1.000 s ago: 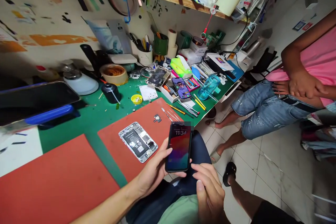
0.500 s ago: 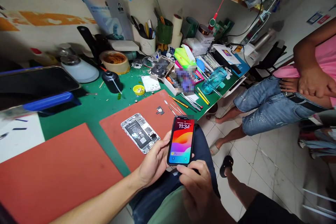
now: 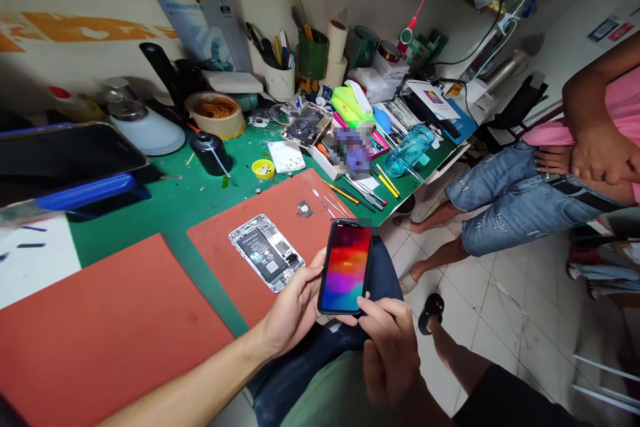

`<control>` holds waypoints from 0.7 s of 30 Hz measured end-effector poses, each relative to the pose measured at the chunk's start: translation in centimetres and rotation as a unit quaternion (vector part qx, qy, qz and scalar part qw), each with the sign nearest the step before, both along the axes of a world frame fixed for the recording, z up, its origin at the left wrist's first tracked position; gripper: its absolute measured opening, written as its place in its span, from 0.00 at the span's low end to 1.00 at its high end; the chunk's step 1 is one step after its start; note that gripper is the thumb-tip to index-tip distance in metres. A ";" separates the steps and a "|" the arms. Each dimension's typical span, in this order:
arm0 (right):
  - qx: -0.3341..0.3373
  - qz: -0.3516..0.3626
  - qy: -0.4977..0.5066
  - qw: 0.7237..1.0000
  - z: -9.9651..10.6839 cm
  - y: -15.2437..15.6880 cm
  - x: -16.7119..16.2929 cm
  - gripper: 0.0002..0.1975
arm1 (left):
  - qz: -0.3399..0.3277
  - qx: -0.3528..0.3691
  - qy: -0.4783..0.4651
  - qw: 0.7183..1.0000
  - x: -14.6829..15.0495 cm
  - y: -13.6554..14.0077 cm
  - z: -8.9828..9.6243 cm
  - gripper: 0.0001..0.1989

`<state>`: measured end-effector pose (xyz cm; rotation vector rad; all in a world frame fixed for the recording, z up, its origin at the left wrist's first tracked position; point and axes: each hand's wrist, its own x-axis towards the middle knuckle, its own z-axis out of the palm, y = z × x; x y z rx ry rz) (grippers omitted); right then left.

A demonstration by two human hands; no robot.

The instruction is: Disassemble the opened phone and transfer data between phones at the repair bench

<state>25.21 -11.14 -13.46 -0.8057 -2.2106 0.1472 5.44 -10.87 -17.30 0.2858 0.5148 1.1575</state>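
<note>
On a cluttered green worktop [image 3: 170, 207], a black bottle [image 3: 210, 152] stands behind a red mat [image 3: 215, 247], where an opened phone [image 3: 267, 253] lies with its battery and inner parts exposed. Just beside it, toward the mat's back edge, is a small dark part [image 3: 305, 209]. A left hand [image 3: 293, 313] is clamped on a lit phone [image 3: 346, 270], held over the person's lap off the worktop's near edge; a press at its lower corner could tip it from that grip toward the tiled floor [image 3: 465, 273]. The left wrist also sits close to the opened phone, so a careless swing might nudge it or scatter the loose part. The right hand [image 3: 393, 340] grips nothing, thumb and index finger apart, its fingertip at the lit phone's lower right corner; whether it touches, one cannot tell.
</note>
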 end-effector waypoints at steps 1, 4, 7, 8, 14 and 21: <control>0.001 0.005 -0.006 1.000 0.1 -0.1 0.0 0.16 | 0.001 -0.002 -0.003 1.000 0.0 0.0 0.1 0.33; 0.008 0.020 -0.010 1.000 0.0 -0.2 0.1 0.14 | 0.001 -0.012 -0.006 1.000 0.0 0.0 0.3 0.33; -0.003 0.032 -0.009 0.999 -0.3 -0.4 0.4 0.14 | -0.004 -0.022 -0.007 1.000 0.0 -0.1 0.4 0.33; -0.012 0.037 -0.016 0.999 -0.3 -0.5 0.6 0.14 | -0.005 -0.024 -0.010 1.000 0.0 -0.1 0.4 0.34; -0.053 0.083 -0.076 0.992 -0.7 -1.2 1.5 0.12 | 0.011 -0.020 -0.026 0.999 0.1 0.0 0.3 0.32; -0.056 0.092 -0.101 0.989 -0.8 -1.6 1.9 0.13 | 0.013 -0.046 -0.026 0.999 0.2 0.1 0.2 0.30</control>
